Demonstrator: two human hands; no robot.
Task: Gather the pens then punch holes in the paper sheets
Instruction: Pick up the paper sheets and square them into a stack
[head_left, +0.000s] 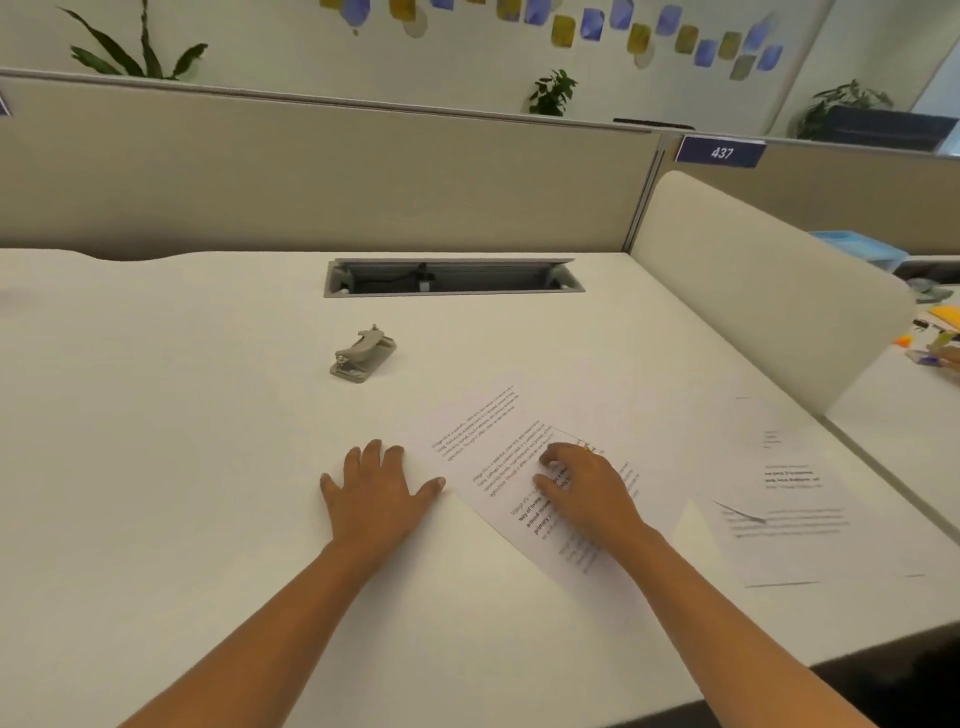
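1. A white counter (182, 415) is stretching across the view.
2. A grey cable tray (453, 278) is sitting open, recessed near the counter's far edge.
3. A beige partition (311, 176) is standing behind the counter, and a blue sign (721, 151) reading 437 is hanging on it.
4. A rounded cream divider (753, 280) is standing along the counter's right side.
5. Potted plants (552, 93) are showing above the partition.
6. Blue and yellow notes (592, 23) are hanging on the wall.

White numerals "437" on a blue plate (721, 152) mounted atop the partition (363, 176). Printed paragraphs on the paper sheets (498, 441); bold fragments "way of living", "around", "primary" readable, remainder illegible.
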